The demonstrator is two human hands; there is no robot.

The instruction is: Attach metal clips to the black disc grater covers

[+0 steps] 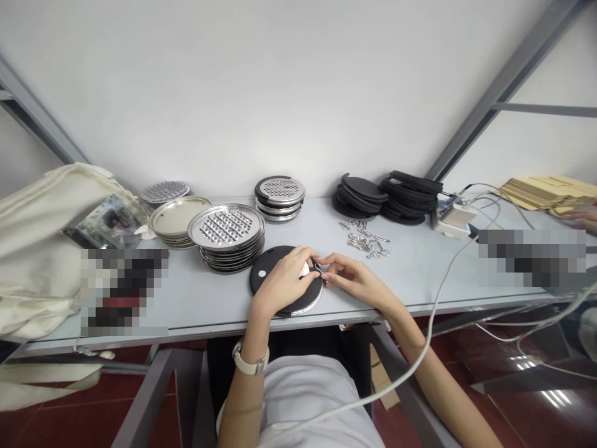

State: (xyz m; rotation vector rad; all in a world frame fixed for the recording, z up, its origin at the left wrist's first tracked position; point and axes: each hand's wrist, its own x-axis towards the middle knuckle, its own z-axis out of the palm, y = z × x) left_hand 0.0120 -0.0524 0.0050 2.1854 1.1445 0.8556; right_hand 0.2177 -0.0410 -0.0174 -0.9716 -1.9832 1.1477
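A round black disc (pixel 268 261) with a silvery edge showing at its lower right lies on the table in front of me, a white dot on its left part. My left hand (pixel 291 277) rests over the disc, its thumb and fingers closed at the disc's right edge. There, my right hand (pixel 347 277) pinches a small metal clip (pixel 319 268) that touches the disc's rim. Something white shows under the left fingers, too covered to name. Beyond the hands lies a loose pile of metal clips (pixel 361 239).
Stacked round metal graters (pixel 227 229) and pale metal discs (pixel 180 218) stand at left, with a further grater stack (pixel 280 193) at the back. Black round holders (pixel 361 193) are piled back right. A white cable (pixel 433 317) hangs across my right arm. Another person's hand (pixel 585 218) shows far right.
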